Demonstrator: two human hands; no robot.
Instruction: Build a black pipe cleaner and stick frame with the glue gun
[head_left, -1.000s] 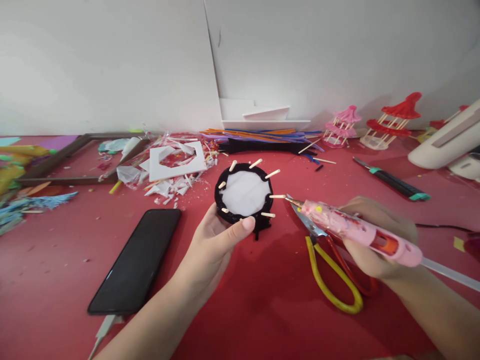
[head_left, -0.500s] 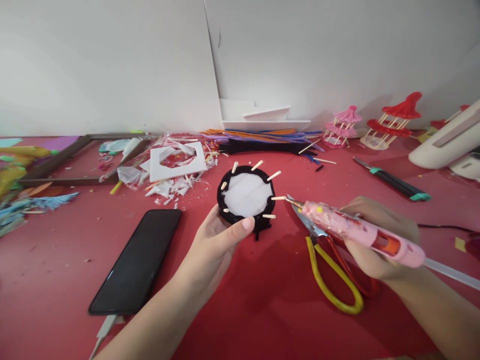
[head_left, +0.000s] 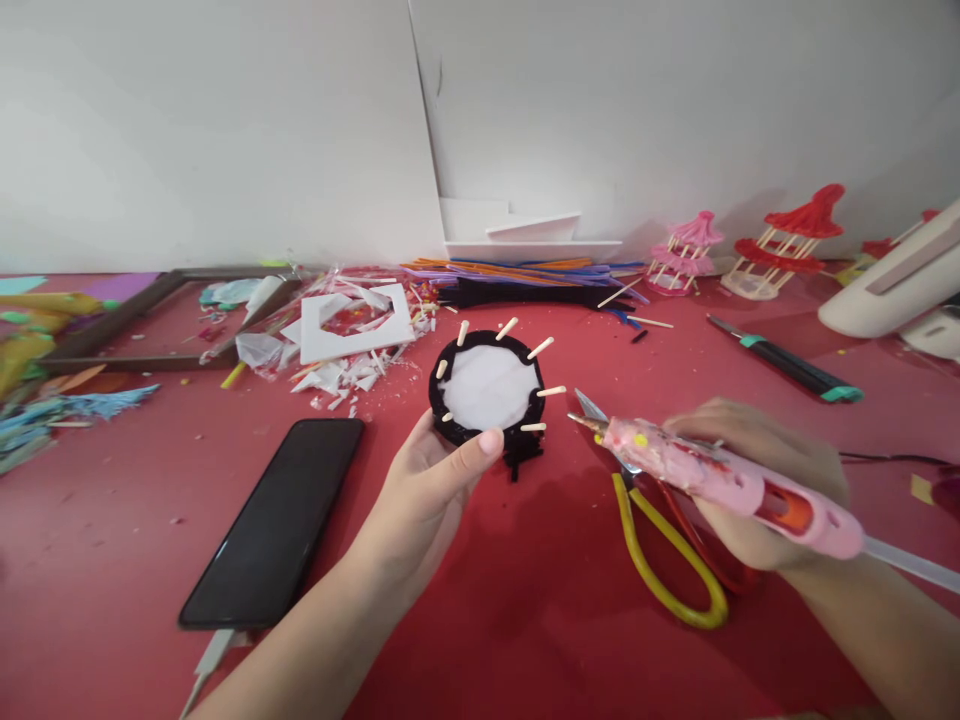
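Note:
My left hand (head_left: 442,475) grips the near edge of a round white disc (head_left: 491,387) rimmed in fuzzy black, its thumb lying over the rim. Several short wooden sticks (head_left: 540,347) stand up around that rim, leaning outward. A pink hot glue gun (head_left: 697,470) is held in my right hand (head_left: 765,480), with a clear glue stick coming out of its back end. Its nozzle points left, a little apart from the sticks on the disc's right side. Beneath the gun lie scissors (head_left: 667,560) with yellow and red handles, partly hidden.
A black phone (head_left: 274,520) with a cable lies at left. White scraps and a cut-out board (head_left: 322,340) sit behind it, beside a brown frame (head_left: 112,362). Pipe cleaners (head_left: 525,275) line the wall. Pink (head_left: 682,255) and red (head_left: 784,240) tiered models and a utility knife (head_left: 795,365) are at right.
The glue gun's tip has drawn back from a stick on the right side and dropped slightly. My left hand has shifted the disc a little left.

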